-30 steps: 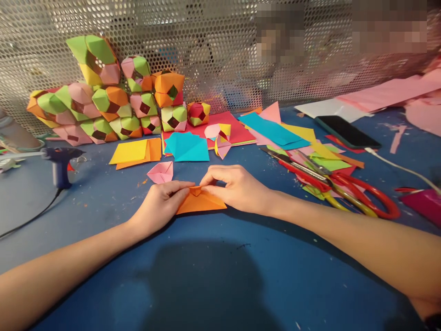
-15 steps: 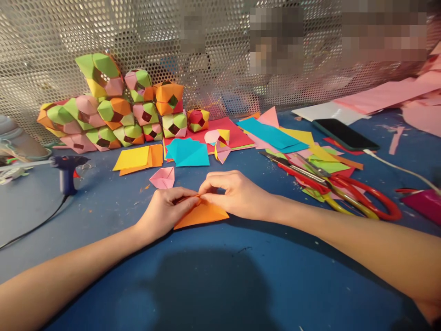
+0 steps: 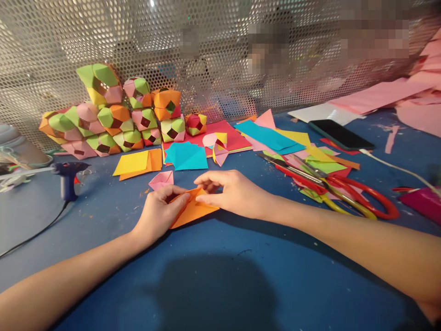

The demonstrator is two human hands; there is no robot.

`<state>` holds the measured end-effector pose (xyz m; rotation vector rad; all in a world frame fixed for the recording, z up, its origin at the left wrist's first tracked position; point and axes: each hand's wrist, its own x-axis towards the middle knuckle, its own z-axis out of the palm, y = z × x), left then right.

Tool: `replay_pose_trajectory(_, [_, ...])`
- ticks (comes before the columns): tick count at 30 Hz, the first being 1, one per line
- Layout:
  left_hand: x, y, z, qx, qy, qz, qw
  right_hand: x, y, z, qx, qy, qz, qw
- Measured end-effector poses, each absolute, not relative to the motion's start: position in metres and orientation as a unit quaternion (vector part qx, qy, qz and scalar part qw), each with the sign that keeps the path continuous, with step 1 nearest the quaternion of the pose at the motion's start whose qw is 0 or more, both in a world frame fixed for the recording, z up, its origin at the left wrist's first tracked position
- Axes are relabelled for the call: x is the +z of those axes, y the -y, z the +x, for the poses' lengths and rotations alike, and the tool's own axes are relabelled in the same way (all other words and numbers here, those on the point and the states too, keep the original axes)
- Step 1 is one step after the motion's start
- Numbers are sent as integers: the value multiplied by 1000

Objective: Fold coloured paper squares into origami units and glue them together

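A folded piece of orange paper (image 3: pixel 195 212) is tilted up off the blue table between my hands. My left hand (image 3: pixel 155 212) pinches its left side, thumb on top and fingers behind. My right hand (image 3: pixel 237 195) is at the paper's right side, thumb and fingers apart, the thumb over the upper right edge; whether it touches is hard to see. Just beyond my left fingers lies a small folded pink paper piece (image 3: pixel 161 180). Behind that are a stack of yellow and orange squares (image 3: pixel 134 163) and a fan of blue papers (image 3: pixel 188 156).
Several folded paper balls (image 3: pixel 113 117) are piled against a perforated metal screen (image 3: pixel 220 50). A glue gun (image 3: pixel 69 179) stands at left. Red-handled scissors (image 3: pixel 372 197) lie on paper scraps at right, near a phone (image 3: pixel 339 133) with a cable. A red sheet (image 3: pixel 234 135) lies behind.
My right fingers have parted from the pinch at the paper's top edge. The orange paper has shifted slightly left and tilted with my left hand. The camera view has moved a little.
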<state>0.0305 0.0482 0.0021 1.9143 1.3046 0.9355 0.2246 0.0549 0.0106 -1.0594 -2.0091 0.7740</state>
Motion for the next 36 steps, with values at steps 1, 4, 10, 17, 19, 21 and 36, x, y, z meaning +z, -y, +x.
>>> replay_pose_trajectory(1, [1,-49,30,361,-498,719,323,11,-55,224,307,775,-420,359])
replay_pose_trajectory(4, [1,-50,30,362,-501,711,335,14,-55,223,324,767,-429,350])
replay_pose_trajectory(10, [5,-48,33,342,-505,723,324,16,-53,221,304,765,-438,361])
replay_pose_trajectory(17, [5,-48,34,334,-507,724,328,13,-55,222,346,759,-417,361])
replay_pose_trajectory(19, [5,-49,34,329,-504,726,331,13,-55,222,339,758,-423,363])
replay_pose_trajectory(21, [5,-50,34,325,-504,727,333,13,-55,222,329,761,-426,361])
replay_pose_trajectory(36, [1,-48,31,309,-491,738,345,9,-54,221,287,762,-436,384])
